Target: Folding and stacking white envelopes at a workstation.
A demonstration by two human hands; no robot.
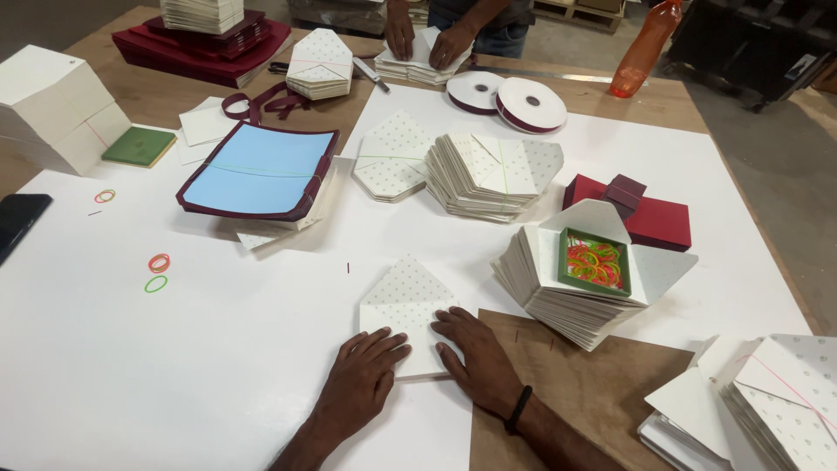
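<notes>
A: At the near edge of the bench, what do both hands do?

B: Left hand lies flat, fingers spread, palm down on the lower left corner of a dotted envelope. Right hand also flat and open, pressing the lower right part of it. No grip, only pressing. Black band on the right wrist.

A: And the envelope, where exactly?

B: On the white sheet that covers the bench, centre-front, flap pointing away from the person. Its right edge is near a bare brown board.

A: Other things nearby?

B: Right of the hands, a stack of open envelopes w/ a small green tray of coloured rubber bands on top. Behind it, dark red cards. Further back, more envelope stacks, tied w/ a thin band. Left-centre, a blue sheet in a dark red folder. Loose rubber bands on the white sheet at left.

A: Someone else there?

B: Yes, at the far side another person's hands rest on a pile of envelopes. Two ribbon spools just beside, and an orange bottle at the far right.
</notes>
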